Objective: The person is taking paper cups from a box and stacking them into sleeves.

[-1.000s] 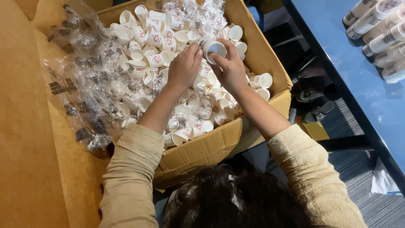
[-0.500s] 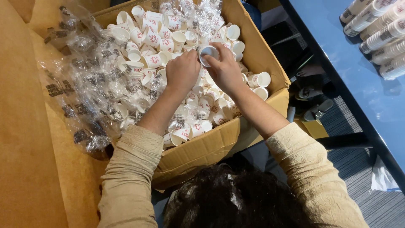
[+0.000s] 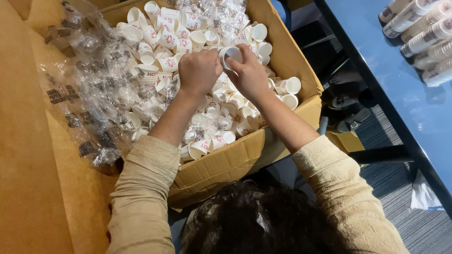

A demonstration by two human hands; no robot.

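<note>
A large cardboard box (image 3: 278, 47) is filled with several small white paper cups with red print. Both my hands are over the middle of the box. A small stack of white cups (image 3: 231, 54) lies on its side between my fingers, mouth toward the camera. My right hand (image 3: 252, 75) grips it from the right. My left hand (image 3: 198, 70) closes on the stack's left end; the fingertips are hidden. Clear crinkled plastic wrapping (image 3: 99, 94) spills over the box's left side.
A blue table (image 3: 409, 94) runs along the right, with sleeves of stacked cups (image 3: 423, 33) at its far corner. A chair base and shoes (image 3: 348, 113) sit on the grey carpet beneath. A brown box flap (image 3: 33, 164) lies at left.
Both hands have stayed together on the cup stack and shifted slightly toward the far side of the box. The camera has moved a little closer.
</note>
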